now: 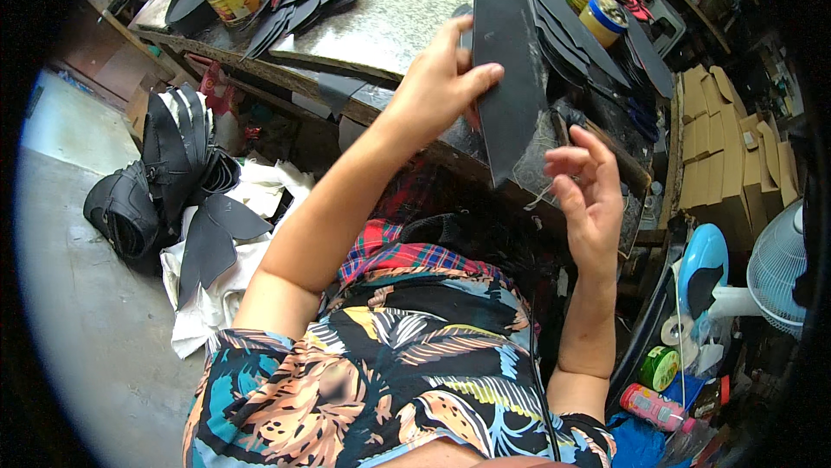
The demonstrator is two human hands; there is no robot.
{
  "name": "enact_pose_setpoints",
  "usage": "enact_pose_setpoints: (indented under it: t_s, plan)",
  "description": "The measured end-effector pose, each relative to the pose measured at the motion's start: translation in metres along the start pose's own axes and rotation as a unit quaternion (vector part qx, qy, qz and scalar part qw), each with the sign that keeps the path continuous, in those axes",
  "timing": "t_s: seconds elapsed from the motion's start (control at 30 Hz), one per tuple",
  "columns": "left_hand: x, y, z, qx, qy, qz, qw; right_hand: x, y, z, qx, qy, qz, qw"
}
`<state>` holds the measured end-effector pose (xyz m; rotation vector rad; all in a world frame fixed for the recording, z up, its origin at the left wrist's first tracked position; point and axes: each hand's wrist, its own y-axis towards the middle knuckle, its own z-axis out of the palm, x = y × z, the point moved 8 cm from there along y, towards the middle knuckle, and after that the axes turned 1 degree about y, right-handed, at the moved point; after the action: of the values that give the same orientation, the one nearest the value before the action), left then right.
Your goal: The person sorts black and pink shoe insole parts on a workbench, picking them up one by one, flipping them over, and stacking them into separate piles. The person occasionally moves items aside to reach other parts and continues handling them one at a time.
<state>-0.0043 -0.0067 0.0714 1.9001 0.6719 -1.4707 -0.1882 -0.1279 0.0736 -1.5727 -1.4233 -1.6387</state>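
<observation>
Sole [511,78], black, flat, looked light and bendy, pinched mid-edge by left hand [441,78]; right hand [584,187] fingers half-curled, empty, just beside its lower end; grip edges.

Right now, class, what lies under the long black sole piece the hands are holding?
Under the black sole piece, the dark bench edge shows, with frayed threads. The left hand hides the rest.

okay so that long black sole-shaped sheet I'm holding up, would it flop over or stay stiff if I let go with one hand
The black sheet probably stays fairly stiff: it stands straight with only the left hand pinching its edge. It looks thin, so likely light. The right hand is at its lower end.
</observation>
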Motion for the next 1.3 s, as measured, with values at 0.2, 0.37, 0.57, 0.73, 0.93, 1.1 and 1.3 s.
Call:
enact_pose_setpoints:
  t_s: [0.2,0.37,0.57,0.73,0.93,1.1,1.3]
  plan:
    - [0.012,0.020,-0.016,-0.099,0.385,0.127,0.909,0.001,0.052,0.004,-0.001,-0.268,-0.093,0.959]
    - [0.012,0.015,-0.003,-0.045,0.342,0.120,0.931,-0.025,0.093,0.045,0.083,-0.361,-0.110,0.922]
    - [0.013,0.052,-0.027,-0.067,0.404,0.138,0.902,-0.041,0.108,0.027,0.056,-0.254,-0.061,0.964]
    - [0.039,0.158,-0.063,-0.144,0.589,0.157,0.779,-0.041,0.103,0.025,0.018,-0.303,-0.134,0.943]
    - [0.085,0.234,-0.121,-0.156,0.648,-0.037,0.744,-0.040,0.104,0.023,0.007,-0.279,-0.141,0.950]
    - [0.100,0.265,-0.125,-0.058,0.688,-0.017,0.724,-0.035,0.105,0.025,0.013,-0.303,-0.172,0.937]
    - [0.095,0.260,-0.138,-0.199,0.545,0.089,0.810,-0.033,0.104,0.026,0.018,-0.310,-0.183,0.933]
